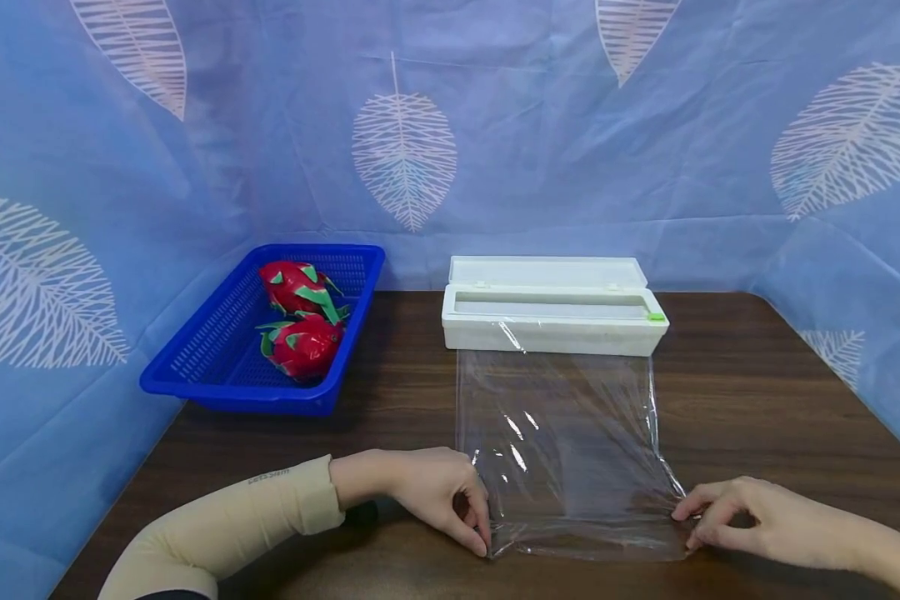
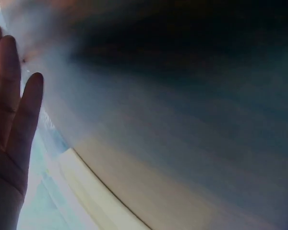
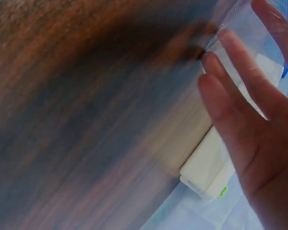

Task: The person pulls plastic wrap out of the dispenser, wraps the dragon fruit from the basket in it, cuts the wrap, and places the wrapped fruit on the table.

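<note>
A sheet of clear plastic wrap point(image 1: 570, 450) stretches over the table from a white wrap dispenser box point(image 1: 555, 333), its lid point(image 1: 547, 271) tipped up at the back. My left hand point(image 1: 442, 496) pinches the sheet's near left corner between thumb and forefinger. At the near right corner, my right hand point(image 1: 757, 521) pinches the other end of the front edge. The film is creased along its right side and gathered near the right fingertips. In the right wrist view the dispenser box point(image 3: 206, 165) shows beyond the right hand point(image 3: 259, 129). The left wrist view shows the left hand point(image 2: 12, 120) at its edge.
A blue plastic basket point(image 1: 232, 392) stands at the back left with two red dragon fruits point(image 1: 303, 346) in it. A green slider point(image 1: 656, 317) sits on the dispenser's right end. Blue cloth point(image 1: 510, 167) with white leaf prints hangs around the dark wooden table point(image 1: 742, 400).
</note>
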A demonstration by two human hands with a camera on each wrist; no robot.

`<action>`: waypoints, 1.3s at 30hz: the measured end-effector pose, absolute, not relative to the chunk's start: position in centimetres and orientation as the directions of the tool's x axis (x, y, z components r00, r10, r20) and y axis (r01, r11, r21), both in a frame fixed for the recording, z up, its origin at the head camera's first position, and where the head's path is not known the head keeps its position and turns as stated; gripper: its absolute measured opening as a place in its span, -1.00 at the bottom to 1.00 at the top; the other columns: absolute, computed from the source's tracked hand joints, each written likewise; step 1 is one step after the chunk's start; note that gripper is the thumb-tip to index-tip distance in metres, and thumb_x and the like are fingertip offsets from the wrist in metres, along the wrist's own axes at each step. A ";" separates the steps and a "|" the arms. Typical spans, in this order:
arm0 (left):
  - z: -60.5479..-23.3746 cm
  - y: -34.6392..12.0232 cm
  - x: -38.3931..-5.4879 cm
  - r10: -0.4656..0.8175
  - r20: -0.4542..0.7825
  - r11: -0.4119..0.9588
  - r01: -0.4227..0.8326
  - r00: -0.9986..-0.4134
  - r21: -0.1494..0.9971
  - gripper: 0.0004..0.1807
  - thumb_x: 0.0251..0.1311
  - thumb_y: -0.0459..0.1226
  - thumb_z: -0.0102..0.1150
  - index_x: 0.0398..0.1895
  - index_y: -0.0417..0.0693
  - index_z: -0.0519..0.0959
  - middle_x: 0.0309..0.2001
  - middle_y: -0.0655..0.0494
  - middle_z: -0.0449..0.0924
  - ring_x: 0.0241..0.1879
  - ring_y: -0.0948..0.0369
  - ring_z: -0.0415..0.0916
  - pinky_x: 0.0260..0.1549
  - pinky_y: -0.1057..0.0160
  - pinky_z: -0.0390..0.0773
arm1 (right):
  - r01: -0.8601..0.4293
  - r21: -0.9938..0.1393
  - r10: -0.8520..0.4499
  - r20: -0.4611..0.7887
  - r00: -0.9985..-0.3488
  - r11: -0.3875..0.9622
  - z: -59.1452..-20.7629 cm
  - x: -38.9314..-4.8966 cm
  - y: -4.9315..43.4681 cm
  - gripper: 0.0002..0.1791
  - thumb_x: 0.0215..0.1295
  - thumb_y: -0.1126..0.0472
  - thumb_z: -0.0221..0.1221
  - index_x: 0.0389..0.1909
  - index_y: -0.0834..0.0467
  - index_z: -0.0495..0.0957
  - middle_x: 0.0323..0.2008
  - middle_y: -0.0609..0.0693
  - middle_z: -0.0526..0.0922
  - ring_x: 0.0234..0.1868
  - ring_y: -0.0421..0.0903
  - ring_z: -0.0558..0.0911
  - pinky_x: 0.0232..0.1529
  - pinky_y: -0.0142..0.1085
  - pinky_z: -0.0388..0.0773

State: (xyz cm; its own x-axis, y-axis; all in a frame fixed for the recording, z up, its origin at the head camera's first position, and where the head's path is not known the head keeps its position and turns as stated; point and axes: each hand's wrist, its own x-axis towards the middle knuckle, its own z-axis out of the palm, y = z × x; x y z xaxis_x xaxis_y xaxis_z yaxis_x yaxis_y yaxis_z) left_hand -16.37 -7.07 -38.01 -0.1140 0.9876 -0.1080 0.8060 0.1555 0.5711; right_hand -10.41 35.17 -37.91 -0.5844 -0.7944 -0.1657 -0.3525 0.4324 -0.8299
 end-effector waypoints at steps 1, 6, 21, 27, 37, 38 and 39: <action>-38.0 -7.2 -16.3 0.986 -0.121 0.164 0.821 -0.117 0.547 -0.84 0.24 -0.02 0.27 -0.28 0.23 0.78 -0.56 0.61 0.47 -0.50 0.70 0.33 -0.47 0.61 0.41 | -0.333 -0.835 -0.793 -0.184 -0.581 0.438 -37.9 -10.4 35.2 -0.65 0.44 0.41 0.01 -0.21 0.03 0.74 0.10 -0.06 0.54 0.09 -0.36 0.44 -0.22 -0.41 0.49; -37.9 -7.8 -16.4 0.976 -0.181 0.199 0.842 -0.123 0.501 -0.81 0.27 0.04 0.21 -0.21 0.34 0.77 -0.52 0.66 0.46 -0.50 0.69 0.32 -0.51 0.60 0.37 | -0.369 -0.816 -0.804 -0.181 -0.567 0.444 -37.9 -10.4 35.1 -0.70 0.41 0.36 0.08 -0.26 0.00 0.76 0.08 -0.06 0.50 0.07 -0.32 0.42 -0.23 -0.38 0.46; -35.5 -8.0 -19.6 0.947 0.037 0.285 0.890 -0.318 0.356 -0.70 0.35 -0.09 0.16 0.02 -0.01 0.66 -0.05 0.25 0.62 -0.13 0.48 0.51 -0.11 0.47 0.48 | -0.668 -0.290 -0.628 0.228 -0.744 0.686 -35.8 -12.9 32.1 -0.64 0.17 0.15 0.37 0.00 -0.01 0.61 0.03 -0.10 0.57 -0.02 -0.15 0.60 -0.22 -0.21 0.60; -37.4 -7.6 -21.1 0.855 -0.145 0.512 0.855 -0.498 0.083 -0.04 0.13 0.30 0.13 0.52 0.10 0.11 0.53 -0.05 -0.13 0.49 0.00 -0.16 0.34 -0.06 0.09 | -0.591 -0.242 -0.586 0.101 -0.804 0.769 -36.5 -14.0 30.3 -0.23 0.18 -0.20 0.28 0.31 0.15 0.39 0.33 0.17 0.33 0.15 0.17 0.52 -0.18 0.00 0.58; -38.8 -7.8 -20.8 0.747 -0.319 0.638 0.763 -0.583 0.101 0.28 -0.17 0.49 0.16 0.57 0.27 -0.20 0.55 0.05 -0.47 0.50 0.03 -0.46 0.33 -0.24 -0.08 | -0.521 -0.277 -0.573 -0.162 -0.803 0.808 -38.8 -14.9 31.7 0.19 -0.05 -0.51 0.18 0.44 0.25 0.18 0.41 0.35 0.10 0.21 0.37 0.39 -0.07 0.23 0.45; -38.8 -7.8 -20.8 0.740 -0.331 0.645 0.757 -0.585 0.106 0.28 -0.17 0.49 0.16 0.57 0.28 -0.20 0.55 0.06 -0.47 0.50 0.03 -0.47 0.33 -0.24 -0.08 | -0.501 -0.295 -0.564 -0.192 -0.803 0.814 -39.0 -14.9 31.9 0.21 -0.06 -0.50 0.19 0.45 0.26 0.17 0.41 0.38 0.09 0.22 0.39 0.37 -0.10 0.23 0.46; -38.8 -7.8 -20.8 0.734 -0.343 0.652 0.750 -0.587 0.112 0.27 -0.17 0.49 0.16 0.57 0.30 -0.20 0.55 0.07 -0.48 0.50 0.04 -0.47 0.33 -0.25 -0.09 | -0.484 -0.311 -0.556 -0.212 -0.804 0.818 -39.1 -14.9 32.2 0.22 -0.07 -0.49 0.21 0.45 0.26 0.16 0.41 0.40 0.08 0.23 0.41 0.35 -0.12 0.23 0.47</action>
